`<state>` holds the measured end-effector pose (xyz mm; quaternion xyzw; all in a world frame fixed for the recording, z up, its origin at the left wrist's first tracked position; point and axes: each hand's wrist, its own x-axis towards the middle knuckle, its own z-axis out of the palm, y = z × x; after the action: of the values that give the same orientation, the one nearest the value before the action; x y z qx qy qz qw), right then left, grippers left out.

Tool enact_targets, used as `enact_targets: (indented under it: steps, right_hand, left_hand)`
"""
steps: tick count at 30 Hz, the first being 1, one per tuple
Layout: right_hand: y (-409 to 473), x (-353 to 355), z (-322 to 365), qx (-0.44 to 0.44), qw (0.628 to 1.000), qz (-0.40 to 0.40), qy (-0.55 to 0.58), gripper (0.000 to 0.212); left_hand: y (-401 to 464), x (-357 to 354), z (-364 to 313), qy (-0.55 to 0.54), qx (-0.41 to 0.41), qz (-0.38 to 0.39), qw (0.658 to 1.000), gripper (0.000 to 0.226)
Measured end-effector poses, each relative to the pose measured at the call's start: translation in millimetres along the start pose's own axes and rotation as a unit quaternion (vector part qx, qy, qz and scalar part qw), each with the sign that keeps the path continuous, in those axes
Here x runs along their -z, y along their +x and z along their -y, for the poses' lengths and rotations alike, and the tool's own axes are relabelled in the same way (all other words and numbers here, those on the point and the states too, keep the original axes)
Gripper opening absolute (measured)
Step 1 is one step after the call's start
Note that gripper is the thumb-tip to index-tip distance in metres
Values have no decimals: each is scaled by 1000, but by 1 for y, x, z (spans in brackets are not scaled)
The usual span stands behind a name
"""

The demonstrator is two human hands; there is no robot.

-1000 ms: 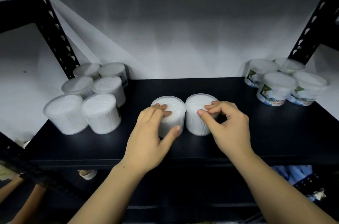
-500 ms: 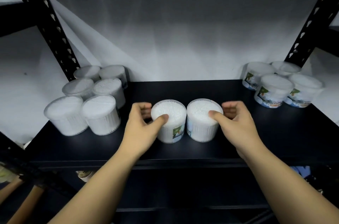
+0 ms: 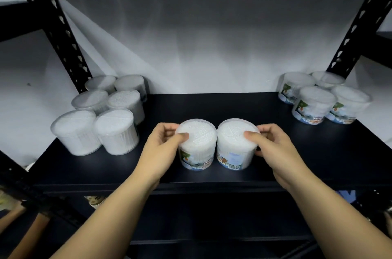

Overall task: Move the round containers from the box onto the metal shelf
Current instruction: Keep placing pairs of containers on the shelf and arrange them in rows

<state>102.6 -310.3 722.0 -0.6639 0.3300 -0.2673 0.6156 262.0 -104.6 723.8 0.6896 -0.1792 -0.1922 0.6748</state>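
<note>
Two round clear containers full of white cotton swabs stand side by side, touching, at the front middle of the black metal shelf [image 3: 212,104]. My left hand [image 3: 161,148] wraps the left container [image 3: 199,138], thumb on its lid and fingers around its left side. My right hand [image 3: 273,148] grips the right container [image 3: 233,140] the same way from the right. Both containers rest upright on the shelf board, labels facing me. The box is out of view.
Several more containers stand in a group at the shelf's left end [image 3: 101,119] and another group at its right end [image 3: 318,99]. Black perforated uprights [image 3: 61,32] rise at both sides. A white wall lies behind; lower shelves are dark below.
Both hands shifted from the containers' tops to their outer sides and closed around them. The containers turned, so their labels now face me, and sit slightly nearer the front edge.
</note>
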Motion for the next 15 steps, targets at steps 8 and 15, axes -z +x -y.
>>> enact_targets:
  steps: [8, 15]
  right_hand:
    - [10, 5, 6, -14, 997, 65, 46, 15]
    - [3, 13, 2, -14, 999, 29, 42, 32]
  left_hand:
    - [0, -3, -4, -8, 2, 89, 996, 27]
    - [-5, -1, 0, -40, 25, 66, 997, 23]
